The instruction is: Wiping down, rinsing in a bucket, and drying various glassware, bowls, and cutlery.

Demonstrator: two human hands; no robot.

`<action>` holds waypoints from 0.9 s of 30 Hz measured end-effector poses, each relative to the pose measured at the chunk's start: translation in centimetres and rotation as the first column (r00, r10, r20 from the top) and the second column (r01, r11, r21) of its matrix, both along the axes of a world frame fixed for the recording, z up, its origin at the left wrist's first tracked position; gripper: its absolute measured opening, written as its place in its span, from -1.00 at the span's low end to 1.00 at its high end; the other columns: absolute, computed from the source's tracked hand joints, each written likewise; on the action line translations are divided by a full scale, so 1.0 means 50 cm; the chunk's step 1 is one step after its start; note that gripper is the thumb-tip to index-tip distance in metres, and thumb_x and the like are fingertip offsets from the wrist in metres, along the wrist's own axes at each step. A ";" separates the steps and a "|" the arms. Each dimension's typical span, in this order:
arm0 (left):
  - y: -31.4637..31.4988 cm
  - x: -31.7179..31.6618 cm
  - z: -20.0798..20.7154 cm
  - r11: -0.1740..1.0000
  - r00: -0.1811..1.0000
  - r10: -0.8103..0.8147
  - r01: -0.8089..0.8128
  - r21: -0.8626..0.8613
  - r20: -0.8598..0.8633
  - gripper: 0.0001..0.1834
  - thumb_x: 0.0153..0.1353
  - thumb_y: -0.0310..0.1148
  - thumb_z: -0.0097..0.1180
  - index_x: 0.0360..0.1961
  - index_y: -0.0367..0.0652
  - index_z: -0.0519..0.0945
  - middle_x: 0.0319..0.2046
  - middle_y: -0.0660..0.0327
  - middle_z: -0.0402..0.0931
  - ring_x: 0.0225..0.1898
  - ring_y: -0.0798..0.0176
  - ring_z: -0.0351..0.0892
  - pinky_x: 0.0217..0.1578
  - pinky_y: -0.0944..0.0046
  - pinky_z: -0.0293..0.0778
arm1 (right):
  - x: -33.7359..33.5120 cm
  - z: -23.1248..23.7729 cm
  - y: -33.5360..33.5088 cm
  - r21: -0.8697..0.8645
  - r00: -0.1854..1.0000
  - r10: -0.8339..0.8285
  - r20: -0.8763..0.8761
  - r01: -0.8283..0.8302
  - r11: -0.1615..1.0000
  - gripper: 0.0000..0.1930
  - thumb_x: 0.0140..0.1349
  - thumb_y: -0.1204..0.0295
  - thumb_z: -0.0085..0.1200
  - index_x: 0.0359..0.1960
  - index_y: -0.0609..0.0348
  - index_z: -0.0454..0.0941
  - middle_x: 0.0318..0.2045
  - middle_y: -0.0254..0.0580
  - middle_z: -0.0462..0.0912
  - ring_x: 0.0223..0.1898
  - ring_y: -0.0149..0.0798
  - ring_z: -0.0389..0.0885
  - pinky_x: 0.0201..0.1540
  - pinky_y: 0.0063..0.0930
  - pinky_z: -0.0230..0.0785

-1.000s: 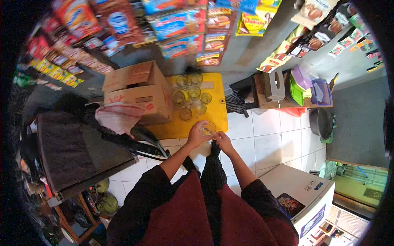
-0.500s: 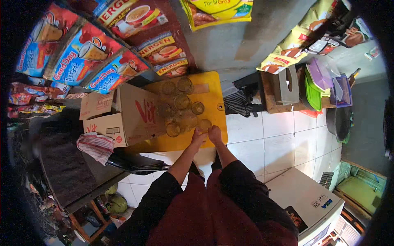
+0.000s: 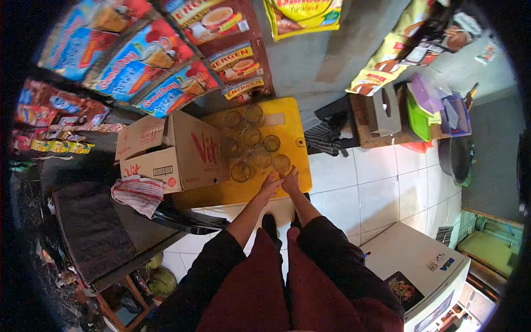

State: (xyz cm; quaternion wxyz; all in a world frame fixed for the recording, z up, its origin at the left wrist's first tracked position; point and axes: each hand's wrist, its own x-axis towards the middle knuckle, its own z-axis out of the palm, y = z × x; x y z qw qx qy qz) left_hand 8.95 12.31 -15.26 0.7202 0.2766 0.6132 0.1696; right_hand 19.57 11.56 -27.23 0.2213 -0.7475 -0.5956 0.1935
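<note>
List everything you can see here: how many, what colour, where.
Glasses: about eight, clear, on the table
Table: one, yellow, centre
Cardboard box: one, brown, table's left side
Cloth: one, red-and-white striped, by the box
Hanging packets: many, multicoloured, top
Plastic containers: several, purple, green and blue, upper right
Basin: one, dark grey, right
Appliance: one, white, lower right
Floor tiles: many, white, around the table
Sleeves: two, black, on the arms
Left hand: one, bare, by the glasses
Right hand: one, bare, likewise

Grey wall (image 3: 315,66), white tiled floor (image 3: 381,180), white fridge (image 3: 410,255) lower right.
</note>
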 end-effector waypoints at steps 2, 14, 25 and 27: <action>-0.040 -0.084 0.006 0.995 0.995 0.077 -0.080 -0.060 -0.056 -0.25 -0.04 -0.17 0.03 0.18 0.03 -0.03 0.13 0.22 0.06 -0.03 0.21 0.25 -0.12 0.06 0.21 | -0.046 0.118 -0.020 -0.128 0.984 -0.004 -0.177 -0.019 0.992 -0.48 -0.01 0.17 -0.02 -0.06 0.23 0.25 -0.26 0.14 0.43 -0.11 0.11 0.33 -0.06 -0.22 0.18; -0.095 0.032 0.300 0.984 0.984 -0.176 0.176 -0.016 0.031 -0.57 0.04 -0.19 -0.03 -0.03 0.07 0.26 -0.08 0.34 0.29 -0.18 0.29 0.37 -0.24 0.23 0.28 | 0.348 0.560 -0.474 -0.524 0.756 -0.470 -0.456 0.199 0.828 -0.50 0.02 0.14 0.03 -0.07 0.20 0.29 -0.28 -0.05 0.51 -0.30 -0.31 0.48 -0.26 -0.45 0.33; -0.138 0.629 0.388 0.781 0.707 -0.570 0.625 0.007 0.418 -0.58 0.06 -0.20 -0.04 -0.03 0.01 0.26 -0.08 0.34 0.30 -0.15 0.27 0.36 -0.17 0.23 0.24 | 0.687 0.640 -0.597 -0.565 0.747 -0.533 -0.397 0.259 0.784 -0.45 0.02 0.09 -0.02 -0.03 0.20 0.28 -0.16 0.08 0.44 -0.11 -0.09 0.42 -0.06 -0.38 0.24; -0.135 0.757 0.401 0.766 0.686 -0.578 0.643 0.005 0.443 -0.58 0.06 -0.20 -0.04 -0.03 -0.01 0.26 -0.07 0.33 0.30 -0.15 0.27 0.36 -0.17 0.23 0.25 | 0.786 0.690 -0.582 -0.549 0.766 -0.568 -0.301 0.348 0.760 -0.47 0.01 0.11 -0.02 -0.06 0.21 0.31 -0.18 0.08 0.45 -0.12 -0.07 0.43 -0.08 -0.39 0.26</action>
